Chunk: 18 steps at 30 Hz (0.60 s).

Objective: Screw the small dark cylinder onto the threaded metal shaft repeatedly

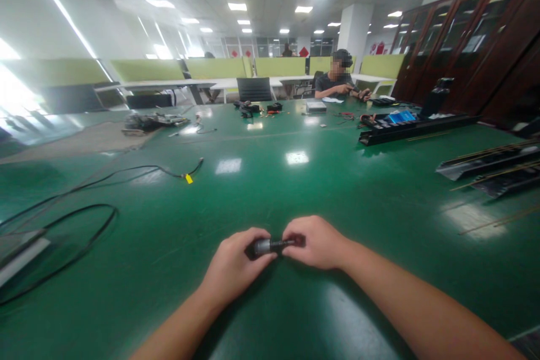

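Note:
Near the front of the green table, a small dark cylindrical part with a grey barrel lies sideways between my hands. My left hand is closed round its thicker grey end, thumb on the near side and fingers on the far side. At the thinner dark end, my right hand pinches with thumb and fingertips. A dark reddish bit shows inside the right hand's grip; whether it belongs to the same part I cannot tell. The exact kind of part is too small and blurred to make out.
A black cable with a yellow tag runs along the left. Black metal rails and thin rods lie at the right. Across the table a person sits near a grey box. Tangled parts lie far left.

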{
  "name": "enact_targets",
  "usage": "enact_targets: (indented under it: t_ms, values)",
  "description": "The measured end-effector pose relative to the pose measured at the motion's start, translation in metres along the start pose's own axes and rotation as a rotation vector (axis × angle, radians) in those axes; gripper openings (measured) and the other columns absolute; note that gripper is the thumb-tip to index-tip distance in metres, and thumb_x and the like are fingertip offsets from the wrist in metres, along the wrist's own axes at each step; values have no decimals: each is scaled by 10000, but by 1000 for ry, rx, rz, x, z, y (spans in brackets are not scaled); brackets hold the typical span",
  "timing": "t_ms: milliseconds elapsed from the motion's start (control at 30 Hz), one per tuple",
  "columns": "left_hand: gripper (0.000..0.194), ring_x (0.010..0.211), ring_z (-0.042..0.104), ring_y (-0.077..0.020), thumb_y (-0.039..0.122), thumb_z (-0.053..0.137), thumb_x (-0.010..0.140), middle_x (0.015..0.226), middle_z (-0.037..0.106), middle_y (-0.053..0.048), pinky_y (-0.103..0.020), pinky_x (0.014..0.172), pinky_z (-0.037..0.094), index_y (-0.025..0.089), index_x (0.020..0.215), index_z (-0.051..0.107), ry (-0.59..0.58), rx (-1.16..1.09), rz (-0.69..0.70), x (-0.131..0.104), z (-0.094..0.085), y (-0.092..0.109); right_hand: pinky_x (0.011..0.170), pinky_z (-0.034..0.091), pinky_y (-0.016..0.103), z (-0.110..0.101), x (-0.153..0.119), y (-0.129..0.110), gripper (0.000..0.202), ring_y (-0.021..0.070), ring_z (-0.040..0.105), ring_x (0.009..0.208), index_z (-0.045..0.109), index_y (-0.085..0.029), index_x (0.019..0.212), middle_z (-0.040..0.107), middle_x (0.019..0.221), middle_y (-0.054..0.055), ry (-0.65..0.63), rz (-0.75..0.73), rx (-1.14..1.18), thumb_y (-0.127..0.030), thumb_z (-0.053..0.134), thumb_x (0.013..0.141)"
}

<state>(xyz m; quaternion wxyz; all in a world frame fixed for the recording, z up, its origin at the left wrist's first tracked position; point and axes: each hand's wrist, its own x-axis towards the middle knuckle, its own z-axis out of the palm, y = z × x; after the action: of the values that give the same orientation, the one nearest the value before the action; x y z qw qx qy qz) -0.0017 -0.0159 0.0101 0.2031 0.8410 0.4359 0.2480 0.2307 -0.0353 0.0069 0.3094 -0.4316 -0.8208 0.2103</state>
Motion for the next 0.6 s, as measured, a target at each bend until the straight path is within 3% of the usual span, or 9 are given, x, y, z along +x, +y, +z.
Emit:
enact_targets:
  t_ms: [600]
  values:
    - [243, 843, 687, -174, 360, 737, 776, 942, 724, 29, -276, 768, 509, 268, 989, 668, 18, -6, -1, 0, -1, -2, 618, 406, 211, -2, 0, 2, 73, 117, 572, 658, 699, -193, 864, 661, 745, -7, -1, 15, -7, -234, 697, 804]
